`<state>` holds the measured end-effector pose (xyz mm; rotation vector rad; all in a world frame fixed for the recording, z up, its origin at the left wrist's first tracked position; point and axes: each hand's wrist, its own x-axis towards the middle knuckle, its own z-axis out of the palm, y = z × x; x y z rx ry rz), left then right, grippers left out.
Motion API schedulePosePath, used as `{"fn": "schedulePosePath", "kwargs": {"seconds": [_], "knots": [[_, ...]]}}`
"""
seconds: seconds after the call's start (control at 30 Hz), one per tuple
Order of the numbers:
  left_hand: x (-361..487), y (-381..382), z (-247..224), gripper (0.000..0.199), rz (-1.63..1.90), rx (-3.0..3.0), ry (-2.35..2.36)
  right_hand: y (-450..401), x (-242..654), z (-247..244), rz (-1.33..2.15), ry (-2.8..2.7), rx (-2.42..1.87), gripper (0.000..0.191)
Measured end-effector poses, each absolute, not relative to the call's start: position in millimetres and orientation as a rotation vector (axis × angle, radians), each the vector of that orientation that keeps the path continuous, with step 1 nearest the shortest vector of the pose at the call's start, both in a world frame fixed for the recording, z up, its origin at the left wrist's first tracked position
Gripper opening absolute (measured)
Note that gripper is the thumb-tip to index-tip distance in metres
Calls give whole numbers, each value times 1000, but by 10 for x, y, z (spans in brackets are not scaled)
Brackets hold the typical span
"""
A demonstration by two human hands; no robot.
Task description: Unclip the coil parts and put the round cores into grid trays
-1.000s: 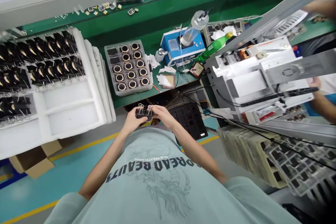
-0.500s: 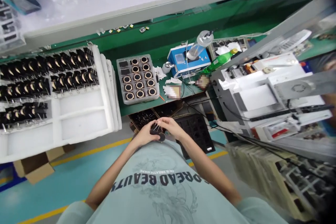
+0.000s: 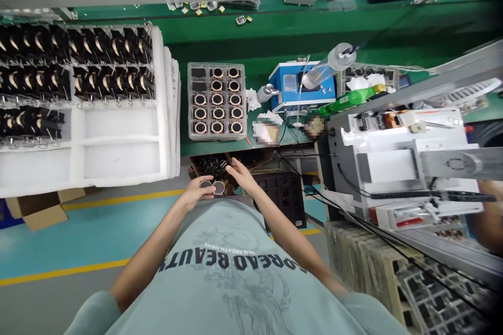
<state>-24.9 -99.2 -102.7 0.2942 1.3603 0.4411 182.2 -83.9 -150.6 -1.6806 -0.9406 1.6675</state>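
Observation:
In my left hand (image 3: 194,192) are two round dark discs with gold-coloured rims (image 3: 219,187), side by side, gripped by the thumb and fingers in front of my shirt. My right hand (image 3: 242,175) reaches over a carton of black binder clips (image 3: 212,163) just beyond the discs. Its thumb and forefinger are apart. A clip with silver handles (image 3: 223,164) shows right by those fingertips, and it seems loose from them. Behind the carton, a clear compartment box (image 3: 189,115) on the green bench holds several similar gold-rimmed discs and a few plain black squares.
At left, white foam trays (image 3: 159,110) carry rows of clipped black pieces. A blue device (image 3: 283,70), a pump bottle (image 3: 265,94) and a green bottle (image 3: 353,97) stand on the bench. Below right lies a black tray (image 3: 288,201), with cables crossing nearby. A grey machine (image 3: 377,167) stands right.
My right hand has left the dark piece and moved forward to the clip carton. My left hand has shifted left, its discs now spread into view. The camera view has turned slightly.

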Motion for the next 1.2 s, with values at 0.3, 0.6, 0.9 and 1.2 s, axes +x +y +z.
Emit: {"fn": "schedulePosePath", "kwargs": {"seconds": [0.3, 0.6, 0.9, 1.2], "knots": [[341, -781, -1328, 15, 381, -14, 1086, -1220, 2063, -1462, 1748, -825, -1359, 59], [1467, -201, -1816, 12, 314, -99, 1288, -991, 2881, -1539, 940, -981, -2283, 25], [1883, 35, -2046, 10, 367, -90, 1422, -1206, 3142, -1406, 1465, -263, -1427, 54], [1474, -186, -1621, 7, 455, -3, 1310, -859, 2951, -1232, 1423, -520, -1575, 40]]}}
